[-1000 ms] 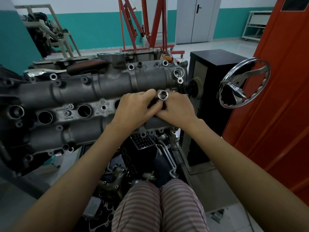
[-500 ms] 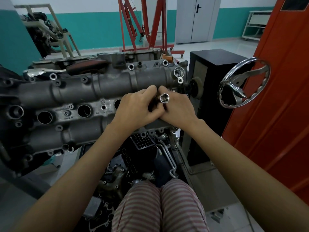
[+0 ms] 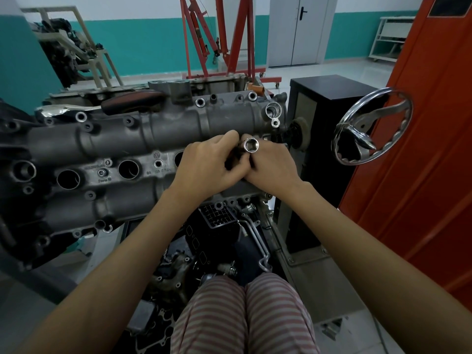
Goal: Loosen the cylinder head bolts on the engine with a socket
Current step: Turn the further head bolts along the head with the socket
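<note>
A grey engine cylinder head (image 3: 115,141) lies across the view, with several round bores and bolt holes along it. A chrome socket (image 3: 251,145) points its open end up at me, above the head's right end. My left hand (image 3: 209,169) and my right hand (image 3: 270,167) are pressed together there, fingers curled around the socket and a dark tool shaft below it. The shaft is mostly hidden between my fingers.
A chrome handwheel (image 3: 370,129) stands out at the right, beside a black cabinet (image 3: 329,98) and an orange panel (image 3: 429,149). A ratchet with a dark handle (image 3: 132,102) lies on the far side of the head. A red engine crane (image 3: 222,42) stands behind.
The socket has shifted slightly right and down, then back, as my fingers worked around it. Both hands stay together at the same spot.
</note>
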